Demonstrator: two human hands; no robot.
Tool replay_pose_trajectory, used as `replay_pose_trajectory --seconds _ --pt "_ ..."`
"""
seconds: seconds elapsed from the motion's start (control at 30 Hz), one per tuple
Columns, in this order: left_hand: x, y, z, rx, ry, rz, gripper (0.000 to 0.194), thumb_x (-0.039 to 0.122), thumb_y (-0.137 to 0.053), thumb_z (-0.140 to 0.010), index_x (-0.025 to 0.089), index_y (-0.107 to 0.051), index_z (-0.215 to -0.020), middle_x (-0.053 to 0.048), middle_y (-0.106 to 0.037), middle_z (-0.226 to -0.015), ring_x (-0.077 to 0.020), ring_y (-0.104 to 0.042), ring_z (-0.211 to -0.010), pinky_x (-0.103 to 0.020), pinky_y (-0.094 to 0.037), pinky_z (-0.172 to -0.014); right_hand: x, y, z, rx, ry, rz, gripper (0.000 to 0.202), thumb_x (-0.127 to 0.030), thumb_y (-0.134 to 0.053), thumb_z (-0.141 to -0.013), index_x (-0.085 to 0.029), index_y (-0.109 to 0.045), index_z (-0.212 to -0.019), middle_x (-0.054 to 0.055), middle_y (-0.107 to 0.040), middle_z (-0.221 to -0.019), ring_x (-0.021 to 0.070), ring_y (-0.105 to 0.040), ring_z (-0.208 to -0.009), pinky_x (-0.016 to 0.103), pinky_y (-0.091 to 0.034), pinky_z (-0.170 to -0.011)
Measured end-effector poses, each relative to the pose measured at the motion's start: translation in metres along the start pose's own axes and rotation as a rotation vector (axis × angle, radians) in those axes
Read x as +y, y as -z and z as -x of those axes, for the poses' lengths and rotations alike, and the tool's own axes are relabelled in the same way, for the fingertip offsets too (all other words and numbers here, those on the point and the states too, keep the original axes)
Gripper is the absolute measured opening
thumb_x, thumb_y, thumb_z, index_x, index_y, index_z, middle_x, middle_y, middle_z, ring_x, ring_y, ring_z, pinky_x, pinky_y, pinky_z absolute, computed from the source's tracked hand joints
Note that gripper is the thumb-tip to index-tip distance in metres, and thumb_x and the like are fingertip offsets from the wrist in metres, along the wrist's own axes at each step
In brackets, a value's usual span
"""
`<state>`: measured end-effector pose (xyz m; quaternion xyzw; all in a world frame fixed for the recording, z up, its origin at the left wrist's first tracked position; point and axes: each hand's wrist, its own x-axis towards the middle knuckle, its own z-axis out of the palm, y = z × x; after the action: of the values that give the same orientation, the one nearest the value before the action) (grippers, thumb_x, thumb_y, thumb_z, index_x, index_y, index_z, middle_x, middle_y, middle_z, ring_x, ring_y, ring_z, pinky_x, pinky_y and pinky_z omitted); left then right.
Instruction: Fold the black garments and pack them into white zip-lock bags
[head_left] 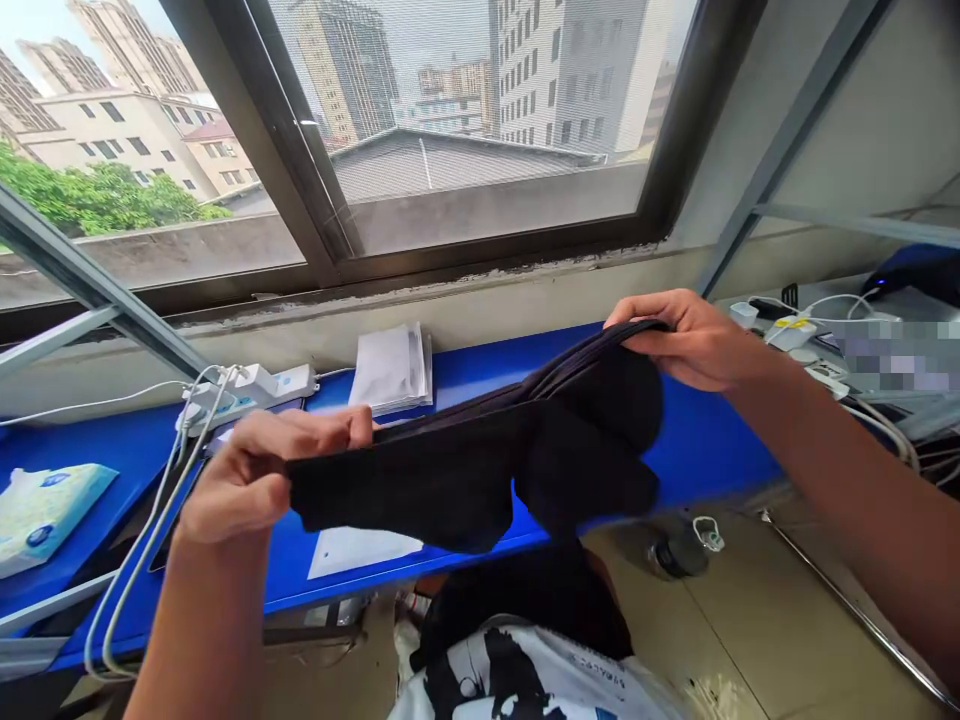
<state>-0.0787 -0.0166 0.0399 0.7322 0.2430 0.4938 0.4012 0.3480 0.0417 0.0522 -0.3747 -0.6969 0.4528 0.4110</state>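
Observation:
A black cloth item hangs in the air above the blue table, stretched between my two hands. My left hand grips its left end, with the fingers behind the cloth and the thumb near its corner. At the upper right, my right hand pinches the other end between thumb and fingers. Folded layers show along the top edge near my right hand, and looser rounded parts droop below it. The cloth partly covers a white sheet lying on the table.
On the blue table sit a stack of clear plastic bags, a white power strip with cables, and a tissue pack. Metal frame bars rise at both sides. A dark jar stands on the floor.

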Motion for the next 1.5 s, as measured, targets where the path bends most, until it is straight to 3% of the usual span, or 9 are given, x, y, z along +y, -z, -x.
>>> replay_pose_trajectory --seconds 0.2,0.33,0.4,0.53,0.7,0.93,1.13,1.27,1.5 --pt "-0.013 0.003 -0.071 0.076 0.027 -0.110 0.039 0.046 -0.082 -0.081 0.021 -0.055 -0.069 0.000 -0.055 -0.075 -0.0186 -0.056 -0.083 -0.038 -0.056 -0.078 0.017 -0.005 -0.023 -0.060 -0.226 -0.166 0.040 -0.051 -0.089 -0.071 -0.018 -0.074 -0.089 0.004 -0.074 -0.080 0.0158 -0.068 -0.064 0.026 -0.053 -0.057" --pt "-0.045 -0.005 -0.100 0.131 0.092 -0.590 0.042 0.039 -0.085 -0.074 0.021 -0.065 -0.106 -0.007 -0.067 -0.115 -0.0248 -0.060 -0.107 -0.045 -0.057 -0.091 0.066 -0.007 -0.036 0.205 -0.212 0.242 0.043 -0.047 -0.080 -0.078 -0.016 -0.075 -0.109 0.009 -0.077 -0.091 0.0236 -0.072 -0.081 0.036 -0.060 -0.075" --pt "-0.052 -0.029 -0.079 0.072 0.023 -0.707 0.029 0.034 -0.073 -0.087 0.020 -0.065 -0.110 -0.009 -0.068 -0.118 -0.0246 -0.062 -0.109 -0.044 -0.057 -0.092 0.090 -0.011 -0.016 0.282 -0.108 0.534 0.041 -0.045 -0.073 -0.085 -0.016 -0.076 -0.114 0.013 -0.077 -0.104 0.0274 -0.073 -0.092 0.041 -0.060 -0.085" --pt "-0.064 -0.117 0.002 -0.242 0.078 -0.810 0.038 0.032 -0.071 -0.093 0.021 -0.061 -0.129 -0.010 -0.067 -0.126 -0.0270 -0.062 -0.115 -0.046 -0.058 -0.096 0.129 -0.024 0.051 -0.168 0.139 0.731 0.048 -0.048 -0.072 -0.092 -0.029 -0.069 -0.136 0.007 -0.071 -0.134 0.0303 -0.068 -0.121 0.045 -0.056 -0.101" --pt "-0.090 -0.179 0.039 -0.368 0.180 -1.021 0.026 0.007 -0.054 -0.095 0.018 -0.068 -0.114 -0.010 -0.070 -0.110 -0.0285 -0.065 -0.104 -0.045 -0.061 -0.086 0.140 -0.031 0.082 -0.135 0.415 1.033 0.028 -0.016 -0.049 -0.103 -0.020 -0.074 -0.113 0.008 -0.077 -0.110 0.0221 -0.072 -0.101 0.035 -0.057 -0.086" --pt "-0.060 -0.117 0.017 0.003 0.175 -0.687 0.049 -0.005 -0.045 -0.070 0.019 -0.076 -0.098 -0.009 -0.073 -0.112 -0.0231 -0.072 -0.102 -0.039 -0.063 -0.090 0.106 -0.024 0.071 0.047 0.230 1.317 0.031 -0.004 -0.054 -0.082 -0.020 -0.072 -0.102 0.009 -0.075 -0.096 0.0248 -0.070 -0.084 0.032 -0.048 -0.062" --pt "0.034 -0.049 -0.035 0.141 0.260 -0.229 0.025 0.011 -0.066 -0.075 0.017 -0.083 -0.092 -0.006 -0.081 -0.094 -0.0274 -0.078 -0.093 -0.050 -0.063 -0.096 0.001 -0.019 0.065 0.125 -0.031 0.090 0.017 -0.032 -0.064 -0.087 -0.027 -0.077 -0.097 0.006 -0.078 -0.111 0.0229 -0.072 -0.063 0.035 -0.052 -0.046" --pt "0.084 -0.010 -0.092 0.240 0.263 -0.129 0.016 0.008 -0.072 -0.081 0.017 -0.081 -0.091 -0.001 -0.080 -0.091 -0.0266 -0.078 -0.098 -0.049 -0.059 -0.105 -0.074 -0.014 0.035 0.242 0.141 -0.209 0.004 -0.022 -0.075 -0.073 -0.025 -0.076 -0.075 0.003 -0.068 -0.058 0.0230 -0.066 -0.050 0.033 -0.048 -0.042" --pt "0.029 0.026 -0.138 0.129 0.576 -0.098 0.011 0.006 -0.066 -0.089 0.006 -0.076 -0.093 0.000 -0.079 -0.082 -0.0166 -0.078 -0.080 -0.034 -0.066 -0.086 -0.042 -0.008 -0.065 0.368 -0.125 -0.167 0.013 -0.022 -0.068 -0.056 -0.020 -0.058 -0.063 0.002 -0.059 -0.058 0.0166 -0.059 -0.049 0.028 -0.044 -0.044"
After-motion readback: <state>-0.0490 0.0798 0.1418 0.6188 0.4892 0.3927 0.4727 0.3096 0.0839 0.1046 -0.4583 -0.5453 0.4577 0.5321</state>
